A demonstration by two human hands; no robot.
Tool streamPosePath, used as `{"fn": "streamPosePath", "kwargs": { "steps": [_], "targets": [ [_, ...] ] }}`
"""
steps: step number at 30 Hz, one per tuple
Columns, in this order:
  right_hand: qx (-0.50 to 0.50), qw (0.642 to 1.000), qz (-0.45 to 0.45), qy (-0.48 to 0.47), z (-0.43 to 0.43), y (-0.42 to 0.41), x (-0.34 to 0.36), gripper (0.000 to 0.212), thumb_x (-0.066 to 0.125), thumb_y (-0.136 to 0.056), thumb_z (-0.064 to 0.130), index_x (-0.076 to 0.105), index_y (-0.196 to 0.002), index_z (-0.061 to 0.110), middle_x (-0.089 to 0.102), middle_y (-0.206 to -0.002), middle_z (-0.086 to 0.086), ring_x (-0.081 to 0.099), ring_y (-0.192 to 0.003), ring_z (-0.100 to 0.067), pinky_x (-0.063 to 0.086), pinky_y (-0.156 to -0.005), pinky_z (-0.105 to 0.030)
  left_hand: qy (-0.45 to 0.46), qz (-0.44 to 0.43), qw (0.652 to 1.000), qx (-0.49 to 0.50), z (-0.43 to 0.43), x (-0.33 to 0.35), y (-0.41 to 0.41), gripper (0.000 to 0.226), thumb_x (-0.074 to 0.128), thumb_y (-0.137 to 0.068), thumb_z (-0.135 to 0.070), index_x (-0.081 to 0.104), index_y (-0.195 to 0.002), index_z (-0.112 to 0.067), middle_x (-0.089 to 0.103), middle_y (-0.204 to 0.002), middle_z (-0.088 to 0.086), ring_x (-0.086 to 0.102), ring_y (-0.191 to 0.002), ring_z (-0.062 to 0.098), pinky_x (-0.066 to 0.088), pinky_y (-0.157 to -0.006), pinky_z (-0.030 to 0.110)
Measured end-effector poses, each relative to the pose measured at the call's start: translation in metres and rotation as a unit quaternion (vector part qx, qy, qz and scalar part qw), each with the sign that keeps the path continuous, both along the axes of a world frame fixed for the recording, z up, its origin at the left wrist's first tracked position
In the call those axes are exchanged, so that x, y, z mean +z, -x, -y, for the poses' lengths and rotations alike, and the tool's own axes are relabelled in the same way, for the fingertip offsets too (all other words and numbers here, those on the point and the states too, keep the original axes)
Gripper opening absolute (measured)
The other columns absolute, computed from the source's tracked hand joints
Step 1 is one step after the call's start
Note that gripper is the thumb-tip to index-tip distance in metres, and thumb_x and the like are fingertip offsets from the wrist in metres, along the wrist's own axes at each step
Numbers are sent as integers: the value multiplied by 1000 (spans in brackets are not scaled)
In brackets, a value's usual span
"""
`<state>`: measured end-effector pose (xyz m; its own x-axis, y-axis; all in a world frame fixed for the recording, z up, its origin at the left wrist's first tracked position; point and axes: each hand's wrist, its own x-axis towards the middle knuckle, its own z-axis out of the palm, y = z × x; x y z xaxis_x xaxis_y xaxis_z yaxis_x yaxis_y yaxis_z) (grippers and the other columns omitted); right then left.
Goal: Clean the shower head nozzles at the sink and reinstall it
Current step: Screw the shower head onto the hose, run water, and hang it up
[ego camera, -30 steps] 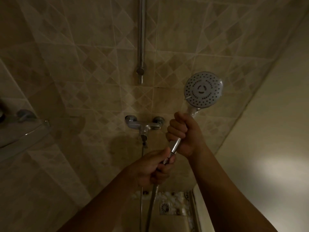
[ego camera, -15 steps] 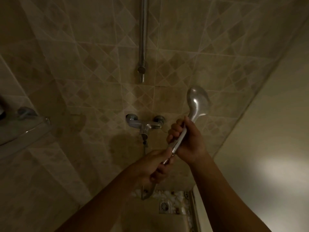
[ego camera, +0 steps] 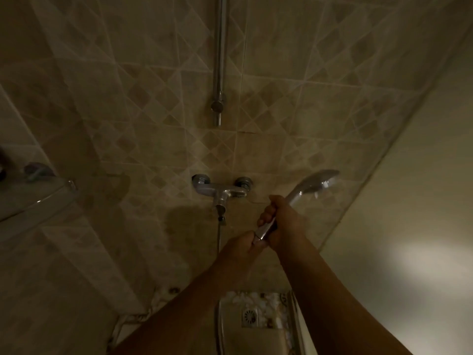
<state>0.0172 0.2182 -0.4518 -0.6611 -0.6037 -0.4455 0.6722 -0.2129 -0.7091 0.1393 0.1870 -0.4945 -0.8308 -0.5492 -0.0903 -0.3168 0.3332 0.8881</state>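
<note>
The shower head [ego camera: 317, 181] is being held up inside the shower stall, not yet at the sink. Its round end is tilting away to the upper right of the fingers and is blurred, so the nozzles are not showing. The right hand [ego camera: 285, 221] is closing its fingers [ego camera: 266, 217] around the chrome handle [ego camera: 298, 197], probably to brace the body. Just below those fingers, the left hand [ego camera: 239, 249] is gripping the handle's lower end, where the hose would be joining. This two-handed hold suggests one hand is steadying while the other is twisting the coupling loose, so the head can be carried off for cleaning. Whether the joint is already free cannot be told.

To the left of the fingers, the hose [ego camera: 219, 239] is hanging from the mixer tap [ego camera: 221, 190]. Well above them the riser rail [ego camera: 220, 60] is running up the tiled wall. Below them the floor drain [ego camera: 250, 316] is showing. A glass corner shelf [ego camera: 38, 203] is sitting far to the left.
</note>
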Motion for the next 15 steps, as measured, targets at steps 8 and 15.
{"fn": "streamPosePath", "kwargs": {
  "steps": [8, 15],
  "targets": [
    [125, 985, 11, 118, -20, 9, 15, 21, 67, -84, 26, 58, -69, 15, 52, -58, 0, 53, -53, -13, 48, -58, -27, -269, -52, 960, -64, 16, 12, -7, 32, 48, -98, -46, 52, -75, -24, 40, -57, -8, 32, -42, 2, 27, -41, 20],
    [338, 832, 3, 440, -24, -3, 62, 23, 65, -90, 28, 60, -85, 7, 56, -64, -3, 51, -57, -12, 48, -64, -30, -552, -110, 746, -357, 14, 40, -18, 36, 49, -93, -56, 56, -84, -21, 32, -54, -10, 22, -38, 4, 18, -37, 18]
  ]
}}
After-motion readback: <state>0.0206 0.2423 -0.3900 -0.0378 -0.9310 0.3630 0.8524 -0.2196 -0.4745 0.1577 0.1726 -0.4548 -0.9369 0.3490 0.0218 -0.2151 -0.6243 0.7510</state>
